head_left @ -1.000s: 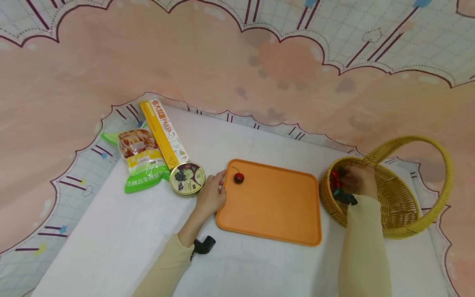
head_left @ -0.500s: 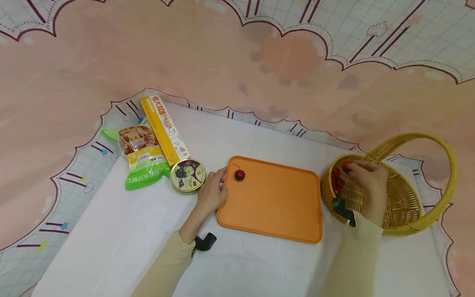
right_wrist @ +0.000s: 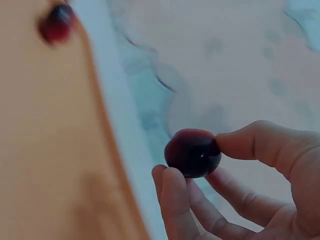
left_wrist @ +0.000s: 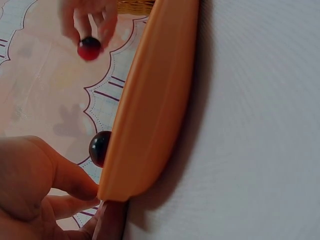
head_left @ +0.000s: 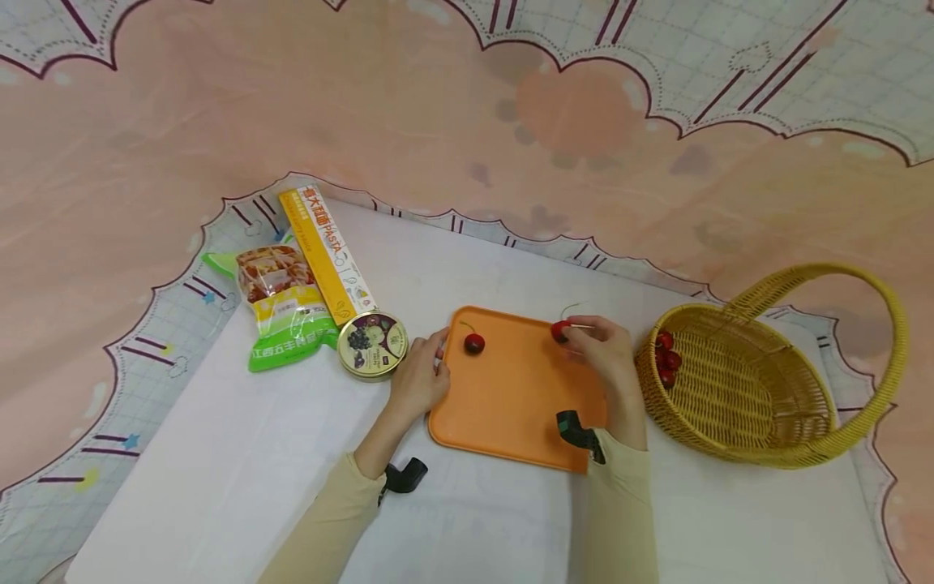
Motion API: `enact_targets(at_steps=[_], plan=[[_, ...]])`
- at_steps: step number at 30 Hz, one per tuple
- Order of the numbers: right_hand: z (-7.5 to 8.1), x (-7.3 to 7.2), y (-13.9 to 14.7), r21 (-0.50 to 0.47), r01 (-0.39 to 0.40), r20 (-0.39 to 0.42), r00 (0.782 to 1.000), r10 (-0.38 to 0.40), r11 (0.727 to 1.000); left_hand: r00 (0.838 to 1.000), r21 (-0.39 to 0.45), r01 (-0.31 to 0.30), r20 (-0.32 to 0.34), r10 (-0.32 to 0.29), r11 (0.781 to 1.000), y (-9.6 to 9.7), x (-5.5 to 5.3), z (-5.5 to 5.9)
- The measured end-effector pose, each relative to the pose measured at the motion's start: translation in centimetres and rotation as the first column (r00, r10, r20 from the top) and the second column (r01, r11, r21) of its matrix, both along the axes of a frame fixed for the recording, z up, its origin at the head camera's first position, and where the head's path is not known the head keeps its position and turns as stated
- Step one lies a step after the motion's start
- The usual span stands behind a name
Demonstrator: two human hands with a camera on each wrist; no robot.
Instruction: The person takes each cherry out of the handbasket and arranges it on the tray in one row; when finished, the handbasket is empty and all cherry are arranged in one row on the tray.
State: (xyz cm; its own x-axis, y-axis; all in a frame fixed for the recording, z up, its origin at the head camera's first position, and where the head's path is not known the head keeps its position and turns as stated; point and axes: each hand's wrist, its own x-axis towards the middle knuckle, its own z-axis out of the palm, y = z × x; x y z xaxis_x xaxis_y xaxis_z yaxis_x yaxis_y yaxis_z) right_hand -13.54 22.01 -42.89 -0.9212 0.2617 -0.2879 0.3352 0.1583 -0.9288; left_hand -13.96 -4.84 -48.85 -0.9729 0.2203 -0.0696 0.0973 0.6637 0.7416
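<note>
My right hand point(head_left: 609, 353) pinches a dark red cherry point(head_left: 560, 331) between thumb and fingers, above the right part of an orange tray point(head_left: 511, 397). In the right wrist view the held cherry point(right_wrist: 193, 152) shows clearly, apart from the tray surface. My left hand point(head_left: 419, 377) grips the tray's left edge; in the left wrist view its thumb touches the rim and a finger reaches beneath. Another cherry point(head_left: 474, 344), with its stem, lies on the tray near the upper left corner. Several cherries point(head_left: 667, 361) lie at the left side inside a yellow wicker basket point(head_left: 737, 446).
Left of the tray are a round tin point(head_left: 373, 345), a yellow and white pasta box point(head_left: 327, 255) and a green food bag point(head_left: 280, 300). The basket's tall handle point(head_left: 893, 357) arches over its right side. A patterned cloth point(head_left: 438, 122) hangs behind the white table point(head_left: 277, 454).
My right hand has come out of the basket with a cherry and moved left over the tray. The left hand has stayed at the tray's edge.
</note>
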Motion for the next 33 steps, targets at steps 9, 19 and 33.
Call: enact_targets(at_steps=[9,19,33], plan=[[-3.6,-1.1,-5.7,0.097,-0.087,0.0,0.996,0.087,0.992,1.0,-0.004,-0.007,0.008,0.007,1.0,0.2,0.0,-0.1],[-4.1,-1.0,-7.4,0.159,-0.133,-0.016,0.99,0.137,0.978,1.0,-0.004,-0.004,-0.022,0.003,1.0,0.0,0.1,-0.2],[-4.3,-1.1,-7.8,0.251,-0.145,-0.013,0.988,0.153,0.957,1.0,-0.008,-0.003,-0.02,0.003,1.0,0.0,0.1,-0.4]])
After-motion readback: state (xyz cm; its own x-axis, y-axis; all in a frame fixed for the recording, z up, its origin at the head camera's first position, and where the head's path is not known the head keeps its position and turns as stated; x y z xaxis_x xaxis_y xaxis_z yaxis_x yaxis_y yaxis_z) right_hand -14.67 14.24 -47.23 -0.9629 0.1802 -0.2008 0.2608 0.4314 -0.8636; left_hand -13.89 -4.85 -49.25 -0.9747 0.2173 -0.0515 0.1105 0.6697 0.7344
